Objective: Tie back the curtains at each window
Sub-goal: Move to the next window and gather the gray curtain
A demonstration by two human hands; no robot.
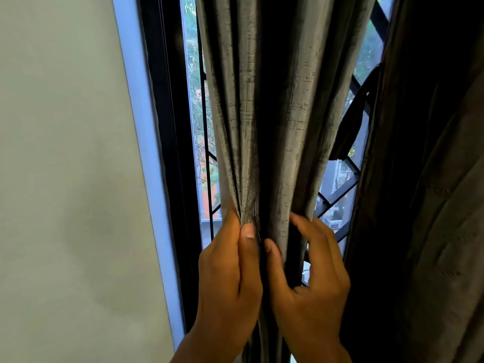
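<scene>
Grey curtain [264,113] folds sit bunched between your left hand [227,268] and right hand [311,271], both gripping; loosen either and pleats could spill before tying.

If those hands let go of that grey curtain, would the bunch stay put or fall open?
Probably fall open: the grey curtain hangs in soft, deep folds, so it looks floppy. Only the left hand and right hand pinch it together; no tie shows around it. Its sheen hints it may slip.
</scene>
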